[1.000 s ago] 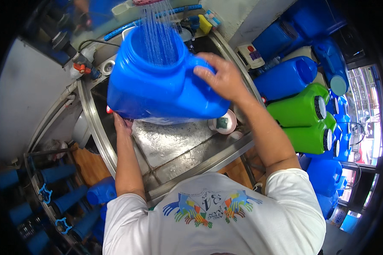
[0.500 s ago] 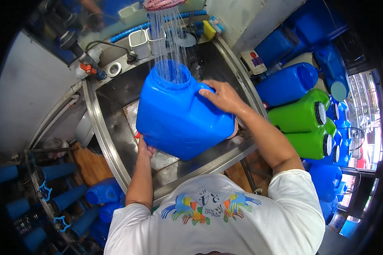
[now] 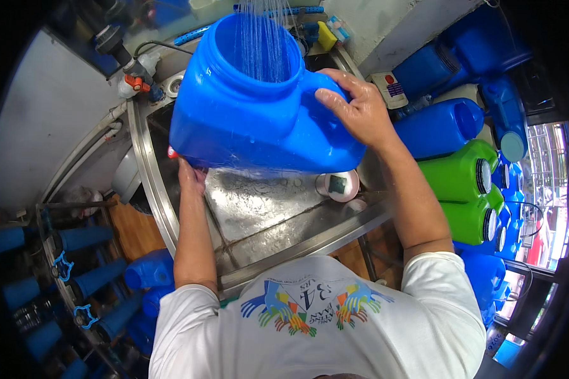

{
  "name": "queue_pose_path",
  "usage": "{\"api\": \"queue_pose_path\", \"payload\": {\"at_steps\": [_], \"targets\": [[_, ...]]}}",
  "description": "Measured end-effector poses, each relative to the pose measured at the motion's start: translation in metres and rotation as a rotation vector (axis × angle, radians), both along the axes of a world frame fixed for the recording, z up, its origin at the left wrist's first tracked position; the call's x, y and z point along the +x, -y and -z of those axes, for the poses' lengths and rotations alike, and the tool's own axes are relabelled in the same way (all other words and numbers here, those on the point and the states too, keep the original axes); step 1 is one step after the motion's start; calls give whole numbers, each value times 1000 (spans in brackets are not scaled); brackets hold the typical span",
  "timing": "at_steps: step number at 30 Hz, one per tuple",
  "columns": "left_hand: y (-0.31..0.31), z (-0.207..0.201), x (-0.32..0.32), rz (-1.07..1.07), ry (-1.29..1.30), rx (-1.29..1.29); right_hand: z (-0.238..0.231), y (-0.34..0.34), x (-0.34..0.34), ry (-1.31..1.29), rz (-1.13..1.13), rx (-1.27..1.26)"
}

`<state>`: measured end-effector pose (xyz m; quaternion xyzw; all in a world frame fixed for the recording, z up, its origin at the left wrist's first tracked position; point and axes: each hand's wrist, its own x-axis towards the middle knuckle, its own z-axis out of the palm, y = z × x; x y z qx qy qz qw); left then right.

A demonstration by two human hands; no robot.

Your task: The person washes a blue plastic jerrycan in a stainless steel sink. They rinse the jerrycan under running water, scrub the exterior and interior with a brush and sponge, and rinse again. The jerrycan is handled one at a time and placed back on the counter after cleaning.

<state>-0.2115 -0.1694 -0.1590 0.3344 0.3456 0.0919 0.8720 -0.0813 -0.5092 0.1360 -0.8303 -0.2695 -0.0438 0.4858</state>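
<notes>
A big blue water jug [image 3: 240, 120] is held tilted over the steel sink [image 3: 259, 205], its wide round mouth facing up and away from me. Streams of water [image 3: 262, 47] fall from above into that mouth. My right hand [image 3: 357, 104] is closed round the jug's moulded handle, thumb on the near side. Low on the jug's left side, beside a small red cap [image 3: 172, 152], my left hand [image 3: 193, 177] supports it from beneath; most of its fingers are hidden by the jug.
A pink bowl [image 3: 354, 187] with a sponge [image 3: 339, 184] lies in the sink's right part. Green jugs [image 3: 458, 180] and several blue containers [image 3: 439, 129] stand at right. A red-handled valve [image 3: 136, 83] and pipes run at left. A yellow sponge [image 3: 327, 36] sits behind the sink.
Both hands have lifted the jug up and farther from the sink floor, closer to the falling water. The pink bowl, mostly covered by the jug before, now shows.
</notes>
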Motion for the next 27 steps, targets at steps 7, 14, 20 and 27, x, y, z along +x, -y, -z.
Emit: {"api": "queue_pose_path", "payload": {"at_steps": [7, 14, 20, 27], "targets": [[22, 2, -24, 138, -266, -164, 2, -1, 0, -43, 0, -267], [-26, 18, -8, 111, -457, 8, 21, 15, -13, -414, -312, -257], [-65, -18, 11, 102, -127, 469, 96, -9, -5, -518, 22, -560], [-129, -146, 159, 16, 121, 33, 122, -51, -36, -338, 9, -392]]}}
